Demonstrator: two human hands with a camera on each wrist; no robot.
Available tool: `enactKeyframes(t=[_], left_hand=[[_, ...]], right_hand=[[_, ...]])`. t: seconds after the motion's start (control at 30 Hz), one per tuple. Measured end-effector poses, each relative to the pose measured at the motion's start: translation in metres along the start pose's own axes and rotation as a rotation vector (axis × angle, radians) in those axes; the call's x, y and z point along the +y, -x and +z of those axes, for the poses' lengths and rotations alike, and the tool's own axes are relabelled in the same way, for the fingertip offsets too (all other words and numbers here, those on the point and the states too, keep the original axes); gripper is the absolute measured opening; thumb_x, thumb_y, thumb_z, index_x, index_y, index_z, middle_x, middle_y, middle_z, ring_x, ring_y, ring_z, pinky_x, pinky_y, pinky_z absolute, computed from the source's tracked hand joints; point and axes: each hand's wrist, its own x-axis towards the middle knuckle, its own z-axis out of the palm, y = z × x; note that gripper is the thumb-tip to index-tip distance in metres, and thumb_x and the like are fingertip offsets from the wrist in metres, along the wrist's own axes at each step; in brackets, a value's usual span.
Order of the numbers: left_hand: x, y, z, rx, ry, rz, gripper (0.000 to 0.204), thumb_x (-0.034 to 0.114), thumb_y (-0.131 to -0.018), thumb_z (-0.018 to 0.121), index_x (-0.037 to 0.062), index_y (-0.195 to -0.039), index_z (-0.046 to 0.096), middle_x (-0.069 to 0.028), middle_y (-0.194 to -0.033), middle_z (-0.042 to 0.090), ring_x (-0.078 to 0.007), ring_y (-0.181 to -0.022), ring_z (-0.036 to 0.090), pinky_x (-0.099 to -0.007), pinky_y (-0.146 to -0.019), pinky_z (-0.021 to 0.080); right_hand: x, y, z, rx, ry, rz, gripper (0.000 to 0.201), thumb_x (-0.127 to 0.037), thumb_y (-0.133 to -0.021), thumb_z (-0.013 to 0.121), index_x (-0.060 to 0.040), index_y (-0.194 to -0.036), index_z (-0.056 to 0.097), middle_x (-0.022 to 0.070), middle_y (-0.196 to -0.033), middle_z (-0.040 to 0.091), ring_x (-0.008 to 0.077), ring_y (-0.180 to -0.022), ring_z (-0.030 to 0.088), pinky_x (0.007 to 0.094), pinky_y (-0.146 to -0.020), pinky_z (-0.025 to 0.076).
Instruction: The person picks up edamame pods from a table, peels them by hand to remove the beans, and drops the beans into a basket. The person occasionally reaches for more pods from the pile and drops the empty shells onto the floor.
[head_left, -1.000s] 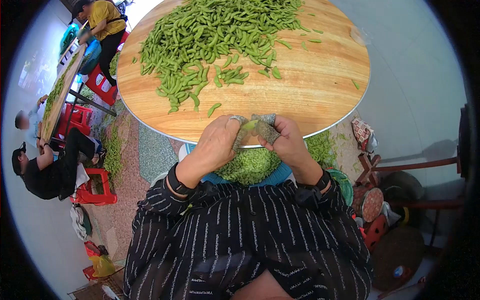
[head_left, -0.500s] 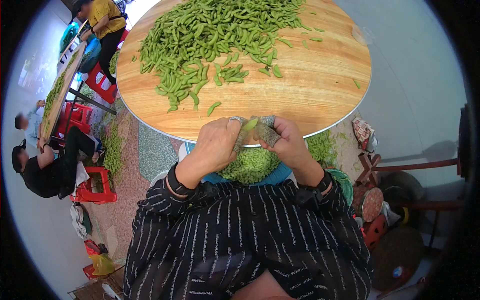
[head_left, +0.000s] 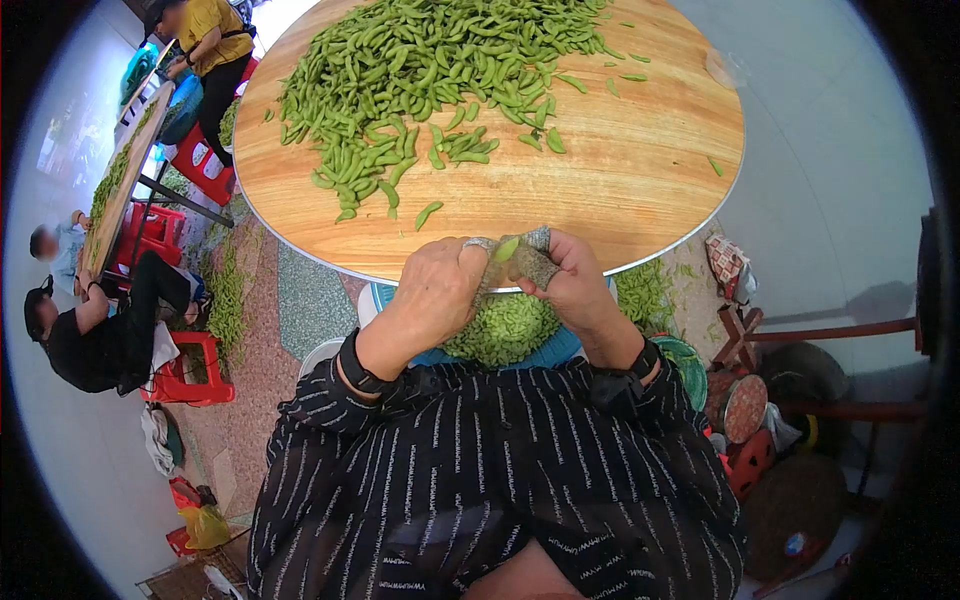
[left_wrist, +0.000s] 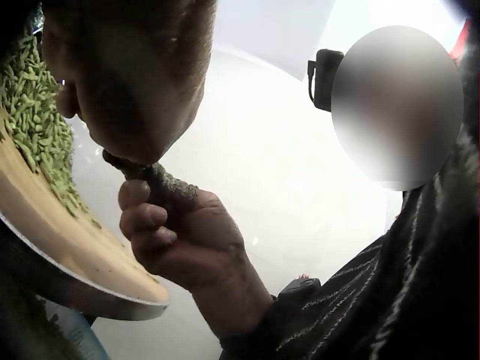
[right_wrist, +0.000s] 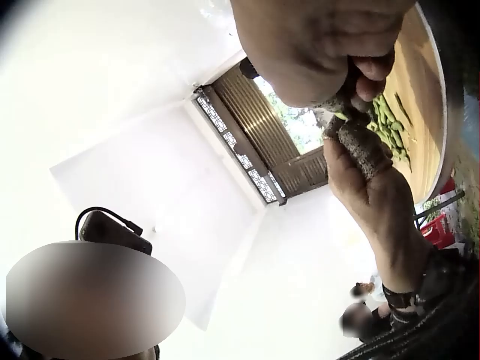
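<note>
A green bean pod (head_left: 507, 249) is pinched between both hands at the table's near edge. My left hand (head_left: 437, 285) grips it from the left, and my right hand (head_left: 578, 290) meets it from the right with thumb and fingers curled. Grey wraps cover some of the thumbs and fingertips on both hands. Right below them, a heap of shelled green beans (head_left: 505, 330) fills a blue basin (head_left: 432, 356). In the right wrist view, the fingertips of both hands come together and mostly hide the pod.
A big pile of pods (head_left: 430, 75) covers the far part of the round wooden table (head_left: 620, 200), with a few loose pods nearer. People sit and stand at another table (head_left: 120, 190) on the left, by red stools (head_left: 195, 370). Wooden furniture legs (head_left: 740, 340) stand at right.
The pod has tilted more upright and shows more above the fingertips, shifting slightly right. Both hands stay close together at the same place.
</note>
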Motion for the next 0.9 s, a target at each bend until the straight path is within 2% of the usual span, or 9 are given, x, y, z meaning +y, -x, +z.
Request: enactKeyframes(t=[0.23,0.3,0.5,0.57,0.6,0.67,0.8,0.87,0.9], left_hand=[[0.001,-0.002,-0.001,0.025,0.013,0.015,0.038,-0.002,-0.046,0.062,0.0010,-0.079,0.044,-0.0148,-0.070,0.049,-0.0338,-0.068,0.050,-0.0409,-0.057,0.039],[0.002,-0.002,-0.001,0.023,-0.003,0.020,0.038,-0.002,-0.045,0.062,0.0010,-0.079,0.044,-0.0147,-0.070,0.049,-0.0337,-0.068,0.050,-0.0407,-0.057,0.039],[0.000,0.000,0.003,0.014,-0.051,0.027,0.042,-0.001,-0.043,0.063,0.0003,-0.081,0.045,-0.0148,-0.072,0.049,-0.0337,-0.070,0.051,-0.0408,-0.058,0.040],[-0.001,0.000,0.004,0.067,0.002,0.052,0.028,0.002,-0.063,0.055,0.0001,-0.090,0.050,-0.0147,-0.067,0.051,-0.0318,-0.063,0.052,-0.0390,-0.055,0.040],[-0.002,0.000,0.007,0.067,0.002,0.052,0.028,0.002,-0.063,0.055,0.0001,-0.090,0.050,-0.0147,-0.067,0.051,-0.0318,-0.063,0.052,-0.0390,-0.055,0.040],[-0.008,0.001,0.017,0.079,0.506,-0.042,0.016,0.007,-0.075,0.051,0.0002,-0.089,0.050,-0.0132,-0.060,0.047,-0.0278,-0.055,0.049,-0.0375,-0.052,0.039],[-0.010,0.005,0.028,0.092,0.922,-0.142,0.020,0.018,-0.085,0.046,-0.0004,-0.089,0.051,-0.0094,-0.059,0.046,-0.0211,-0.053,0.047,-0.0338,-0.051,0.038],[-0.008,0.010,0.033,-0.076,1.666,-0.539,0.030,0.028,-0.087,0.044,-0.0011,-0.090,0.051,-0.0053,-0.060,0.045,-0.0167,-0.055,0.045,-0.0305,-0.053,0.039],[-0.009,0.010,0.032,-0.077,1.666,-0.539,0.030,0.028,-0.087,0.044,-0.0011,-0.090,0.051,-0.0053,-0.060,0.045,-0.0167,-0.055,0.045,-0.0305,-0.053,0.039]], right_hand=[[-0.006,0.004,-0.006,-0.072,-0.067,0.057,0.010,0.000,-0.077,0.049,-0.0025,-0.084,0.055,-0.0028,-0.070,0.051,0.0036,-0.060,0.044,0.0174,-0.053,0.035],[-0.005,0.003,-0.004,-0.043,0.078,-0.005,0.008,-0.005,-0.080,0.048,-0.0032,-0.082,0.055,-0.0017,-0.065,0.051,0.0027,-0.054,0.042,0.0153,-0.047,0.028],[0.000,0.001,-0.002,0.032,0.013,0.021,0.005,-0.002,-0.078,0.050,-0.0026,-0.081,0.054,-0.0028,-0.067,0.051,0.0048,-0.058,0.044,0.0191,-0.053,0.036],[0.002,0.000,-0.003,0.002,-0.023,0.008,0.005,-0.002,-0.078,0.050,-0.0024,-0.081,0.054,-0.0026,-0.067,0.051,0.0048,-0.059,0.045,0.0191,-0.053,0.036],[0.002,0.001,-0.004,-0.027,-0.059,-0.005,0.005,-0.002,-0.078,0.050,-0.0023,-0.082,0.054,-0.0025,-0.068,0.052,0.0047,-0.059,0.045,0.0192,-0.054,0.036],[0.004,0.001,-0.007,-0.062,-0.052,-0.044,0.006,-0.003,-0.079,0.051,-0.0019,-0.083,0.055,-0.0023,-0.069,0.052,0.0047,-0.060,0.045,0.0190,-0.054,0.036],[0.007,0.001,-0.009,-0.125,0.056,-0.148,0.010,-0.007,-0.081,0.053,-0.0011,-0.088,0.056,-0.0020,-0.071,0.053,0.0044,-0.062,0.046,0.0186,-0.055,0.037],[0.009,-0.002,-0.011,-0.151,0.051,-0.176,0.011,-0.008,-0.081,0.054,-0.0011,-0.089,0.056,-0.0019,-0.071,0.053,0.0043,-0.062,0.046,0.0187,-0.055,0.037],[0.010,-0.002,-0.012,-0.179,0.047,-0.205,0.012,-0.010,-0.081,0.054,-0.0010,-0.090,0.056,-0.0017,-0.072,0.054,0.0042,-0.062,0.047,0.0188,-0.055,0.038]])
